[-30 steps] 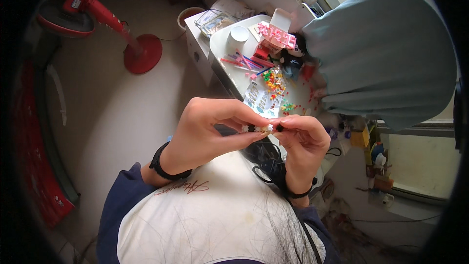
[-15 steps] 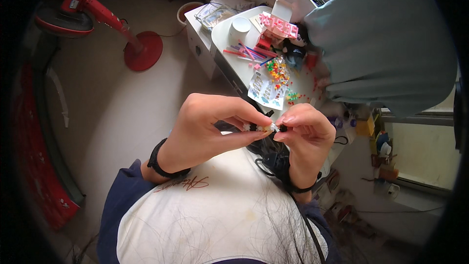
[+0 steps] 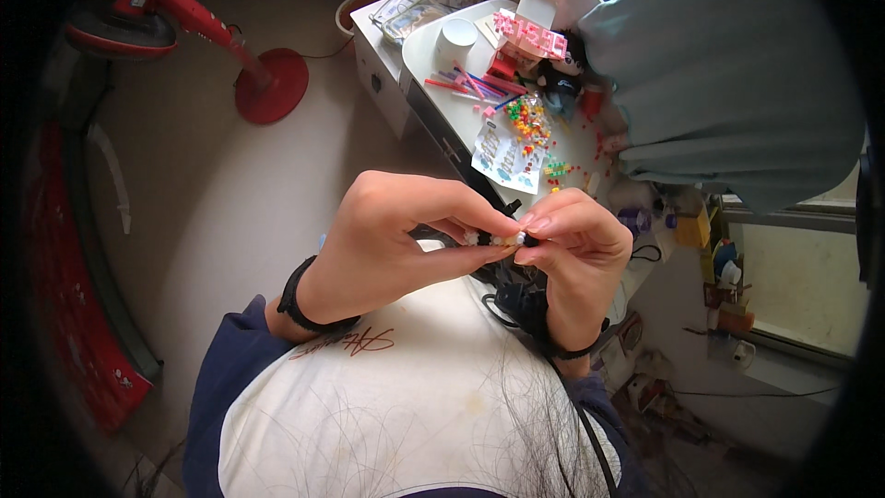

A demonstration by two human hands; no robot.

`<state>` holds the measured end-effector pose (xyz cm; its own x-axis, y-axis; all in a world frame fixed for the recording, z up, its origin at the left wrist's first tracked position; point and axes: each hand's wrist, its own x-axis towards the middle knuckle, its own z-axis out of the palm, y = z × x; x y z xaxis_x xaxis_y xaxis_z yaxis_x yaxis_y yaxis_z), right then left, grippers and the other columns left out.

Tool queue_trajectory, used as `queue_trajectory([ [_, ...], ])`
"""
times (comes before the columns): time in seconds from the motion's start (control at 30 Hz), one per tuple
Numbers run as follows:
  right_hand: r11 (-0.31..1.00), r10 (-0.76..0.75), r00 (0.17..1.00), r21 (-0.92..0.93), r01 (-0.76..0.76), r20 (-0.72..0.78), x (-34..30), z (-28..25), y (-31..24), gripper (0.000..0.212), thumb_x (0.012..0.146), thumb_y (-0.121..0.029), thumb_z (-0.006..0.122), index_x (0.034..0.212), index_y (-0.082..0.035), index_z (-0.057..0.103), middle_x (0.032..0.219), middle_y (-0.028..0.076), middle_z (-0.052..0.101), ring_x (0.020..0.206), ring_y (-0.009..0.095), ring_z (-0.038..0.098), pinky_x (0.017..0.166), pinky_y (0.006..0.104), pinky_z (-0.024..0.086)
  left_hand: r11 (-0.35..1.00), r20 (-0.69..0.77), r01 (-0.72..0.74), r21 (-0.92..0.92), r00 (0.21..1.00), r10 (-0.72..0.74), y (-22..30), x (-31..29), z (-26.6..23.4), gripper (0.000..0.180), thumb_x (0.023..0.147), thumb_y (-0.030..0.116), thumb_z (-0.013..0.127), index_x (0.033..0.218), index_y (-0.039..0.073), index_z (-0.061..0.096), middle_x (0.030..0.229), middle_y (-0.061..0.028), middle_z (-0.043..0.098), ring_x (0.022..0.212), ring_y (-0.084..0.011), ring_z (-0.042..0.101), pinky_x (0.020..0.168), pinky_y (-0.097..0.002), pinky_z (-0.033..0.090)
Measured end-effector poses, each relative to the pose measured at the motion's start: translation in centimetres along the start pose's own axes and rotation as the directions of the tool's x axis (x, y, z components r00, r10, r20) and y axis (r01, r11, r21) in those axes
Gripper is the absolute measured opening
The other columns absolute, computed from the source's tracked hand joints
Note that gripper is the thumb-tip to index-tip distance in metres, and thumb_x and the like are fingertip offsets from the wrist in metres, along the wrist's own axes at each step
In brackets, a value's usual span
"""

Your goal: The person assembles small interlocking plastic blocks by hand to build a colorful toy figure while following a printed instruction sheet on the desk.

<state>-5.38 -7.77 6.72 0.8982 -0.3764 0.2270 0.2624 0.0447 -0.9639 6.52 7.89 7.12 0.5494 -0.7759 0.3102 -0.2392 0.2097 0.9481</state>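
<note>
Between both hands, in front of my chest, is a small knobbly piece [image 3: 501, 240] made of white, black and yellowish bits. My left hand [image 3: 392, 235] pinches its left part between thumb and fingers. The thumb and fingertips of my right hand [image 3: 581, 240] are closed on its right end, where a black bit shows. Both sets of fingertips nearly meet, and they cover part of the piece. Beyond the hands, a printed leaflet [image 3: 505, 159] lies on the white table [image 3: 431, 53]. Beside it is a heap of small coloured bits [image 3: 530, 124].
Thin coloured sticks [image 3: 475, 85], a white cup [image 3: 455, 38] and a pink-and-white box [image 3: 527, 39] stand or lie on the table, near a dark-haired doll [image 3: 559, 83]. A blue-grey curtain [image 3: 737, 74] hangs at right. On the floor at left stands a red fan [image 3: 269, 86].
The fingertips of both hands have come slightly closer together around the small piece. The view has shifted a little, so the table appears slightly higher and farther right.
</note>
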Motion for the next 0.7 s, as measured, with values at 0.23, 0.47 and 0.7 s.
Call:
queue_trajectory([
  [0.23,0.986,0.006,1.0,-0.166,-0.01,-0.029,-0.4,0.4,-0.5,0.022,0.066,0.013,0.074,0.084,0.002,0.069,0.084,0.011,0.067,0.08,0.018,0.064,0.07,0.0256,0.05,0.999,0.011,-0.015,0.052,1.0,0.015,-0.1,-0.5,-0.1,0.018,0.073,-0.003,0.077,0.089,0.0,0.072,0.082,-0.01,0.072,0.073,-0.0146,0.069,0.066,-0.0232,0.055],
  [0.47,0.952,0.041,0.999,-0.306,-0.034,0.016,-0.5,0.4,-1.4,0.019,0.069,0.012,0.073,0.084,0.003,0.068,0.084,0.012,0.068,0.075,0.016,0.065,0.065,0.0245,0.052,0.999,0.061,0.042,0.026,0.997,-0.043,-0.3,-0.8,-0.3,0.017,0.073,-0.004,0.076,0.089,-0.001,0.072,0.082,-0.0106,0.072,0.073,-0.0143,0.069,0.066,-0.0228,0.055],
  [0.7,0.955,0.056,0.998,-0.292,-0.051,0.009,-0.9,0.7,-1.6,0.017,0.069,0.013,0.073,0.083,0.004,0.068,0.083,0.012,0.068,0.074,0.016,0.066,0.065,0.0243,0.053,0.993,0.06,0.099,-0.066,0.994,-0.095,-0.5,-1.4,-0.2,0.017,0.073,-0.004,0.076,0.089,-0.001,0.072,0.081,-0.0097,0.072,0.073,-0.0126,0.068,0.066,-0.0219,0.054],
])
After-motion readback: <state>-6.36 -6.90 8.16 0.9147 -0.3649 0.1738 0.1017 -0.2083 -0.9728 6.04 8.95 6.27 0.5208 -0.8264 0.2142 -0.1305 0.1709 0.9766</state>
